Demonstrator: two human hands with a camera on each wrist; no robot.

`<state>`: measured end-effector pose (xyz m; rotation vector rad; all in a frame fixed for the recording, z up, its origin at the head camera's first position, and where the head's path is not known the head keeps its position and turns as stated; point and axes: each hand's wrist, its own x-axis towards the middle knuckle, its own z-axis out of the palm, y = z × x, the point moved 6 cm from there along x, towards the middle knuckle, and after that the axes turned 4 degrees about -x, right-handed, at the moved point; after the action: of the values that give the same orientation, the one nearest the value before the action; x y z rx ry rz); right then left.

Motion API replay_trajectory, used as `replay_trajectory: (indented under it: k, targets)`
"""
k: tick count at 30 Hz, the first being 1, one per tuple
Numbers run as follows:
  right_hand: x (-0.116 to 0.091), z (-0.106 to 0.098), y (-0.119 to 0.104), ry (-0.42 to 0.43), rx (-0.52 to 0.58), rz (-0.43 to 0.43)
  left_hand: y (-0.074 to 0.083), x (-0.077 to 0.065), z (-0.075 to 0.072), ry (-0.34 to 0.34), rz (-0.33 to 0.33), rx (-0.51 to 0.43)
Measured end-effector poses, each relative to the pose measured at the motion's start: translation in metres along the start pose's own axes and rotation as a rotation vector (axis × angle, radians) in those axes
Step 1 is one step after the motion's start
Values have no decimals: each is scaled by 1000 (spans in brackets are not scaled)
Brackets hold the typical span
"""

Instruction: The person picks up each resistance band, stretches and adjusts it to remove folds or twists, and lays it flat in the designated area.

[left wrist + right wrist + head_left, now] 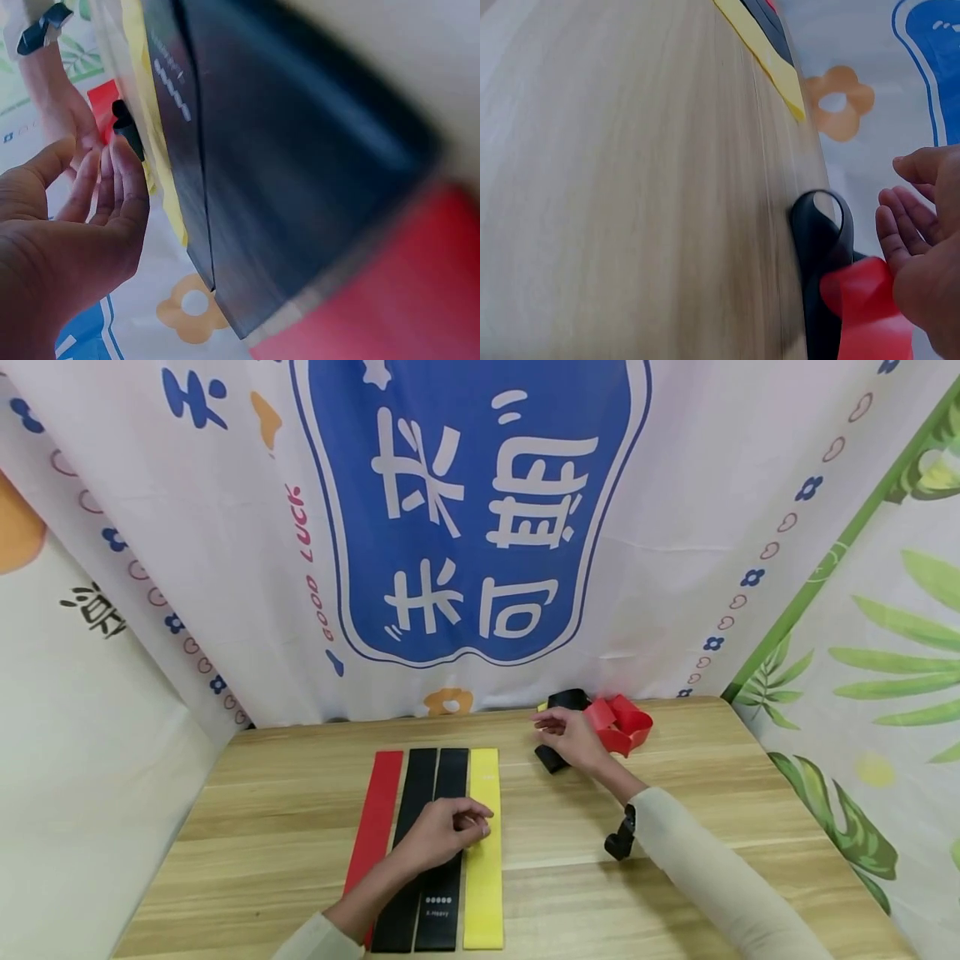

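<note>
From my end I have the left hand (450,827) loose and holding nothing, over the black strips (414,802) and yellow strip (486,877); they lie side by side on the table (562,893), the red strip (375,831) along their left; the right hand (572,739) is relaxed too, grasping nothing, beside the bunched red loop (618,722) and black loop (567,698) near the far edge

Black band (441,887) reads "X-Heavy", cloth (471,543) "GOOD LUCK", "未来可期".

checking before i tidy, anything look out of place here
Yes: red band and black banding lie bunched at the back of the table, by the right hand, while the four strips lie flat, side by side.
</note>
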<state>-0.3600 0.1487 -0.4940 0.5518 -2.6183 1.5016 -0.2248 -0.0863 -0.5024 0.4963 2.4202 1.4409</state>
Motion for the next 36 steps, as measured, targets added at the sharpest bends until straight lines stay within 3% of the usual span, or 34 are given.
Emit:
replay_trajectory:
  k: [6, 15, 29, 36]
  targets:
    - [1, -10, 7, 22, -8, -3, 8, 22, -2, 88, 16, -8]
    - [9, -32, 16, 99, -116, 37, 12, 58, 5, 164, 12, -15]
    - [20, -55, 30, 128, -224, 77, 11, 97, 23, 182, -35, -81]
    - [25, -60, 41, 104, -250, 115, 9, 110, 29, 197, -60, -177]
